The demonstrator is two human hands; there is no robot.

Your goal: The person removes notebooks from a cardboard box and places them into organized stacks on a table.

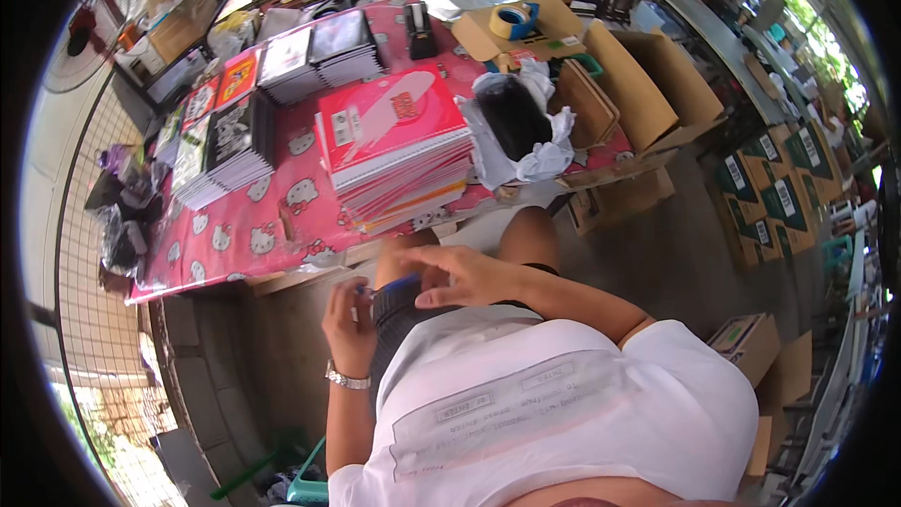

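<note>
Over my lap, just short of the table's front edge, my left hand [349, 324] has its fingers curled around a slim blue object [401, 284]. Its kind is too blurred to name. My right hand [460, 277] reaches in from the right with fingers stretched and spread, close to the blue object's far end; whether it touches it is unclear. Beyond my hands, a tall stack of spiral-bound notebooks [389, 127], red and pink on top, stands near the table edge. To its right lies a black bundle [513, 115] in crumpled white wrapping.
Dark-covered notebook stacks [225, 141] stand on the pink patterned tablecloth [222, 242], farther left. A black tape dispenser [419, 30], a tape roll [513, 21] and an open cardboard box [648, 84] sit behind and right. Packed cartons [779, 183] lie on the floor at right.
</note>
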